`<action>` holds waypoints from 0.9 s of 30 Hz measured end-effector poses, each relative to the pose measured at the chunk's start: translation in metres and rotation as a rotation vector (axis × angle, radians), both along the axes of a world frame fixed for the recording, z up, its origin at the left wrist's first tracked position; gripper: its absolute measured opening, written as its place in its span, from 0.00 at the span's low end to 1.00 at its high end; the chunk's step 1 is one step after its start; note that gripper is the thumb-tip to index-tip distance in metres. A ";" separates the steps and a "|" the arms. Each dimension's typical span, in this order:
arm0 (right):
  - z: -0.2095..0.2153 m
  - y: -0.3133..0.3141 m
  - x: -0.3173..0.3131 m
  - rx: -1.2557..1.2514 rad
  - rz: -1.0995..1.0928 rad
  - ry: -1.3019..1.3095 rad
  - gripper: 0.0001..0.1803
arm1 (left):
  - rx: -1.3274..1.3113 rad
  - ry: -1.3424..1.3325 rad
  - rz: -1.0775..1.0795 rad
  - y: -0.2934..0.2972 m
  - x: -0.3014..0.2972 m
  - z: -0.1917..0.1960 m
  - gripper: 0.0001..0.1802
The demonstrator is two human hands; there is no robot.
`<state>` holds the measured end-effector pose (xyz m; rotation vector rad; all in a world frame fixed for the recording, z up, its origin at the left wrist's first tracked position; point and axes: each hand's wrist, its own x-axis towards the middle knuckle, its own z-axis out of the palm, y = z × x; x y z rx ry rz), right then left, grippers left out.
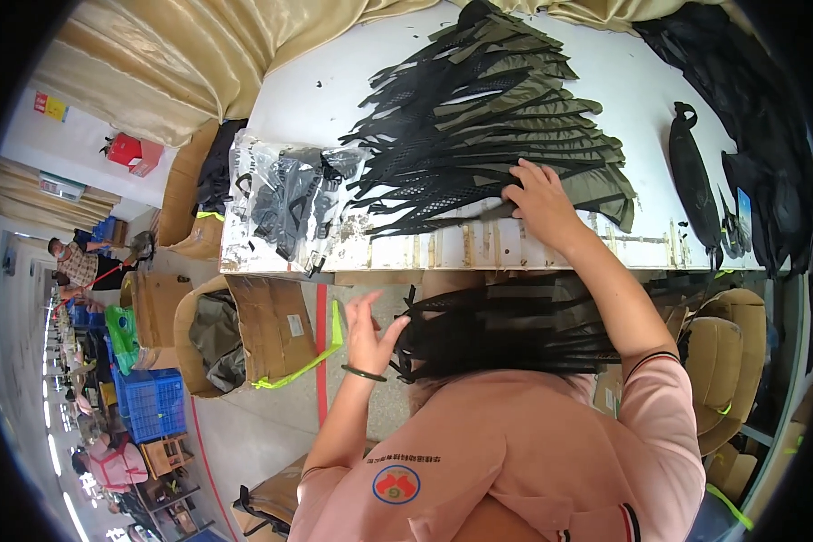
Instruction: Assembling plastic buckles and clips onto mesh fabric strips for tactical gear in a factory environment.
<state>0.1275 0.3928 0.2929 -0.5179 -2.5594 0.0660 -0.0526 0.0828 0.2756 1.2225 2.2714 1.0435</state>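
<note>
A fanned stack of olive and black mesh fabric pieces with dark strap-like edges spreads across the white table. My right hand rests on the near part of this stack, fingers spread over the cloth. Below the table edge, my left hand is held up with thumb and fingers apart, nothing in it. Close beside it are the ends of black fabric pieces lying over my lap. Clear plastic bags with dark contents lie left of the stack.
On the table's right are a long black pouch, scissors and heaped black fabric. Cardboard boxes stand on both sides, one left with dark cloth inside. Blue crates and other people are farther left.
</note>
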 end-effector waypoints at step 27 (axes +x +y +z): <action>-0.005 -0.127 -0.035 -0.950 0.317 0.194 0.24 | 0.405 -1.013 0.035 0.066 0.012 -0.013 0.04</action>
